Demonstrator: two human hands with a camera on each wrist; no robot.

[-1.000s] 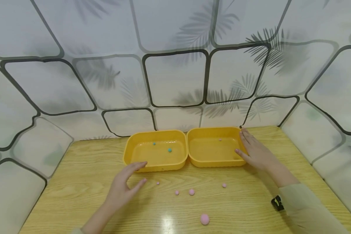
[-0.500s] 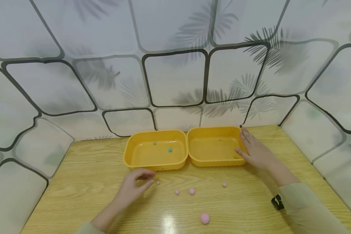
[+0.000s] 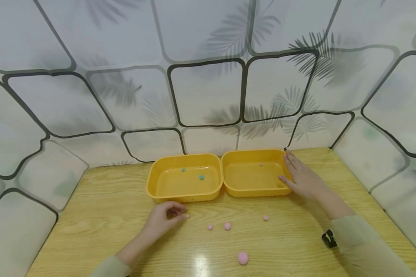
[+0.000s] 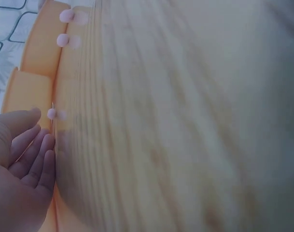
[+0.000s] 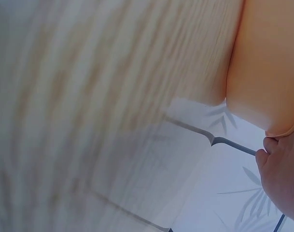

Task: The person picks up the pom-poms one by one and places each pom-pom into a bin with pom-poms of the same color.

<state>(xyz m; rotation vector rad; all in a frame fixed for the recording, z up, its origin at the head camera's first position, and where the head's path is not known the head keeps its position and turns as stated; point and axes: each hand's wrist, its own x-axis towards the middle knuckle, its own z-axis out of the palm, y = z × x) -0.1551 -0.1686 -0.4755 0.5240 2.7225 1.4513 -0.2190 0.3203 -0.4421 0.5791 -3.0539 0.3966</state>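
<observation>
Head view: left hand [image 3: 162, 221], grip narrowly parted, just beside a small pink ball [image 3: 188, 216] that lies on the desk [image 3: 287, 242] before the left yellow tray [image 3: 202, 197]; right hand [image 3: 303, 179], grip wide, which rests on the outer rim of the right yellow tray [image 3: 256, 193].

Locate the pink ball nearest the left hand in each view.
Head: ball below centre, slightly left, beside the left hand.
Left wrist: ball toward the left edge, mid-height.
Right wrist: not in it.
Shared landmark: right tray, also upper left in left wrist, upper right in right wrist.
</observation>
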